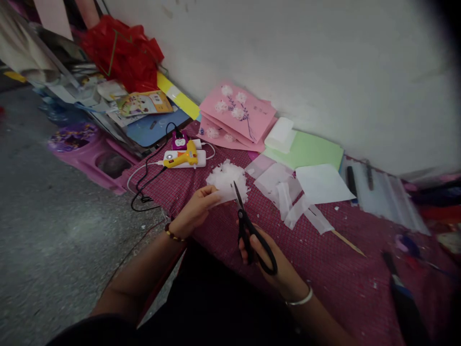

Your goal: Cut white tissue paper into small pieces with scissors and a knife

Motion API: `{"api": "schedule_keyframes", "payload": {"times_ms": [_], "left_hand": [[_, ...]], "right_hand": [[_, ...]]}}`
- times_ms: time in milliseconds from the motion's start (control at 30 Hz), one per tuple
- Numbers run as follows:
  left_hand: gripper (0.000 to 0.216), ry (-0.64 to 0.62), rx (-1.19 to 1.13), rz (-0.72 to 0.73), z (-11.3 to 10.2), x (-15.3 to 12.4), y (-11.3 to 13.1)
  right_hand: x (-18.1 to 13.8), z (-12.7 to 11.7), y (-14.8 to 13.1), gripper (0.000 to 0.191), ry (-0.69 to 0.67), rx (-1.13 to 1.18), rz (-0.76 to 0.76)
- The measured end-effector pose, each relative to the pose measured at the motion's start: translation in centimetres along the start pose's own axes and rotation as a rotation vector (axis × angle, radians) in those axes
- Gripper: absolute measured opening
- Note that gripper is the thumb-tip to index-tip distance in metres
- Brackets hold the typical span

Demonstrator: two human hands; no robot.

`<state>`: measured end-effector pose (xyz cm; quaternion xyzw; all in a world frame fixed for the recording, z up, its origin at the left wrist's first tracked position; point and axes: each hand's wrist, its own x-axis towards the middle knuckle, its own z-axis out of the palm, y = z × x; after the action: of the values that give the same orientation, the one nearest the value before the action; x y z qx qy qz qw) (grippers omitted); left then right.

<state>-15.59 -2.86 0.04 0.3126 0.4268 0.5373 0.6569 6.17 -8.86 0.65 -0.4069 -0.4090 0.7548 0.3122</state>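
Note:
Black-handled scissors (242,211) are gripped in my right hand (270,262), with fingers through the handle loops and the blades pointing away from me. My left hand (196,209) pinches a strip of thin white paper (225,194) whose free end reaches the blades. Just behind the strip lies a heap of small white cut pieces (230,174) on the checked red tablecloth (216,230). To the right of the scissors are more white translucent sheets and strips (284,197).
A yellow glue gun (183,156) rests on a white power strip (200,158) with trailing cords. Pink cards with white flowers (237,113) lean at the wall. Green paper (309,149), white paper (324,183) and a wooden stick (348,241) lie rightward. A pink stool (90,163) stands left.

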Motion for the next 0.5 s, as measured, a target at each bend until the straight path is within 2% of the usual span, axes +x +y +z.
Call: {"api": "schedule_keyframes", "payload": {"times_ms": [167, 300, 500], "left_hand": [[0.03, 0.009, 0.001, 0.006, -1.0, 0.4, 0.1], [0.029, 0.059, 0.012, 0.075, -2.0, 0.9, 0.3], [0.026, 0.089, -0.087, 0.146, -2.3, 1.7, 0.6]], "right_hand": [[0.7, 0.4, -0.6, 0.052, 0.02, -0.065, 0.011], [0.9, 0.0, -0.9, 0.056, -0.039, -0.028, -0.021], [1.0, -1.3, -0.7, 0.055, -0.116, -0.109, 0.055]]}}
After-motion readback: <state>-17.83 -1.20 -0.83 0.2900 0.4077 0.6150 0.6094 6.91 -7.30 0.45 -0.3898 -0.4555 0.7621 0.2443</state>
